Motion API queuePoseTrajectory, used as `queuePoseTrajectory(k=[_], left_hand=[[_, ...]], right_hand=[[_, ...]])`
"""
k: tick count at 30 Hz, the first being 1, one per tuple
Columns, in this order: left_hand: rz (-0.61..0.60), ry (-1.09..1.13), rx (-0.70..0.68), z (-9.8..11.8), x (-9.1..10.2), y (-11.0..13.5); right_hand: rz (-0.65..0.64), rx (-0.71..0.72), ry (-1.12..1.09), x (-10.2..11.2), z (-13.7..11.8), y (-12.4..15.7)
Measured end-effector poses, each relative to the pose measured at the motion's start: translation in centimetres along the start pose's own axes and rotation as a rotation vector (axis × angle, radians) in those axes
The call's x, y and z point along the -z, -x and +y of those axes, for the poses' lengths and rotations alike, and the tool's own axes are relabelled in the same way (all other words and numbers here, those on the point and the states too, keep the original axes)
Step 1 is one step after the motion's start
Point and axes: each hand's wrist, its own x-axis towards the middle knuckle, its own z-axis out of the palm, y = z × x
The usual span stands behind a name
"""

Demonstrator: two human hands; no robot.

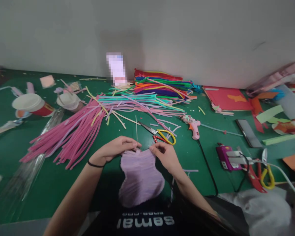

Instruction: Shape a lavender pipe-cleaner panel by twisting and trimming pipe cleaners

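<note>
A lavender pipe-cleaner panel [141, 177], curved and narrower in its middle, hangs in front of my chest at the near table edge. My left hand [120, 147] pinches its upper left corner, with a black band around the wrist. At the upper right corner, the thumb and fingers of my right hand [164, 154] are closed on the same panel. Just beyond my right hand lie scissors [162, 135] with yellow and red handles. A thin pale stem [136, 131] stands out past my left fingertips; whether it is joined to the panel, I cannot tell.
Pink pipe cleaners [76, 131] spread across the left, near a paper cup [30, 103]. Multicoloured bundles [162, 85] lie by the wall beside a lit, blurred screen [116, 68]. A pink glue gun [194, 127], its black cord, a phone [248, 132] and a purple power block [227, 158] are on the right.
</note>
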Motion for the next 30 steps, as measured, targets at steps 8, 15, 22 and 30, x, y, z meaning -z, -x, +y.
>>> queuePoseTrajectory(k=[8,15,22,30], left_hand=[[-0.009,0.094,0.008,-0.9,0.1,0.1],[0.152,0.092,-0.12,-0.8,-0.3,-0.6],[0.175,0.091,-0.083,-1.0,0.1,-0.5],[0.15,0.022,-0.099,-0.9,-1.1,-0.8]], right_hand=[[0.305,0.0,-0.335,0.8,1.6,-0.4],[0.056,-0.08,-0.481,0.1,0.9,0.4],[-0.088,-0.091,-0.38,0.2,0.5,0.9],[-0.33,-0.028,-0.137,0.9,0.1,0.5]])
